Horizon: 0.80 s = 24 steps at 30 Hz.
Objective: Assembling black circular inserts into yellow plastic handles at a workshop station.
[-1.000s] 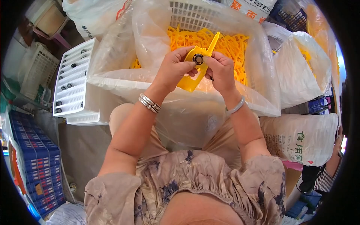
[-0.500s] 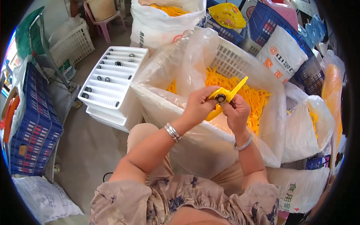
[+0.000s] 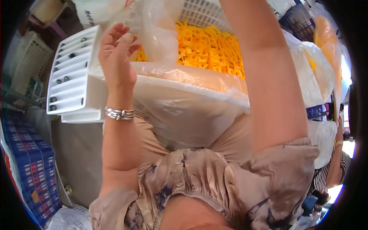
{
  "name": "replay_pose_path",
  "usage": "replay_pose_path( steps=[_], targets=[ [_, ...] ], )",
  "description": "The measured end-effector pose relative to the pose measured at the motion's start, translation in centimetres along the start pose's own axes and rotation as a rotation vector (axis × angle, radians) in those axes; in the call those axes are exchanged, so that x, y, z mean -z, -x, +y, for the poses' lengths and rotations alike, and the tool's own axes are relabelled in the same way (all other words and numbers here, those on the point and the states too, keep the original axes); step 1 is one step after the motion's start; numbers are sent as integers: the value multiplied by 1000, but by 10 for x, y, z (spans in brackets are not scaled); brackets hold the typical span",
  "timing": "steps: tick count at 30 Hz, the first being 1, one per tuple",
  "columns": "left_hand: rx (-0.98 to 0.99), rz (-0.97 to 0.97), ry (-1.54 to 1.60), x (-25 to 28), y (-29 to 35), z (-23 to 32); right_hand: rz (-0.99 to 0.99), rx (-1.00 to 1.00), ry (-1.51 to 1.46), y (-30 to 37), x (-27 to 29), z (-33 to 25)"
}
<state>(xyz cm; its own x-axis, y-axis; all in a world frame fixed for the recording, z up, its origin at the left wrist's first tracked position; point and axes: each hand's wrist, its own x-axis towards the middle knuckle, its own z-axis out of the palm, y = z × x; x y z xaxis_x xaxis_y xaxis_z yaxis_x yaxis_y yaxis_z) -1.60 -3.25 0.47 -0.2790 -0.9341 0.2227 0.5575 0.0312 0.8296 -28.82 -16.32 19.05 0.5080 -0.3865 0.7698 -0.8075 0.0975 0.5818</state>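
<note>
My left hand [image 3: 118,57] is raised between a white slotted tray and a plastic-lined crate. Its fingers are loosely curled and apart, with nothing visible in them. From the lower right my right arm [image 3: 268,69] reaches far forward, and its hand lies beyond the upper edge. Many flat yellow plastic pieces [image 3: 211,48] fill the crate, whose clear plastic liner [image 3: 165,32] folds over the near rim. Left of my left hand, the white tray [image 3: 73,71] holds several small black round parts [image 3: 66,78] scattered in its rows.
Another white tray [image 3: 80,116] sits under the slotted one. Blue crates [image 3: 28,153] stand at the left, by a white sack [image 3: 71,219]. A white bag [image 3: 308,78] and an orange bag [image 3: 325,38] are at the right. Another person's striped sleeve [image 3: 345,165] shows at the far right.
My hands have parted; they held a yellow plastic piece with a black round part. The left moved left, the right arm stretched forward out of view, and the yellow piece is no longer visible.
</note>
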Motion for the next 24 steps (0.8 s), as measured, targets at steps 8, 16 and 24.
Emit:
replay_pose_path(
  steps=[8, 16, 24],
  targets=[
    [268, -134, -6, -23, 18, -13, -1142, -178, -237, 402, 27, -51],
    [341, -201, -88, -36, 15, -22, -1609, -380, -603, 477, 33, -165],
    [424, -267, -33, -52, 6, -33, -1568, -895, -672, 527, 7, -205]
  ],
)
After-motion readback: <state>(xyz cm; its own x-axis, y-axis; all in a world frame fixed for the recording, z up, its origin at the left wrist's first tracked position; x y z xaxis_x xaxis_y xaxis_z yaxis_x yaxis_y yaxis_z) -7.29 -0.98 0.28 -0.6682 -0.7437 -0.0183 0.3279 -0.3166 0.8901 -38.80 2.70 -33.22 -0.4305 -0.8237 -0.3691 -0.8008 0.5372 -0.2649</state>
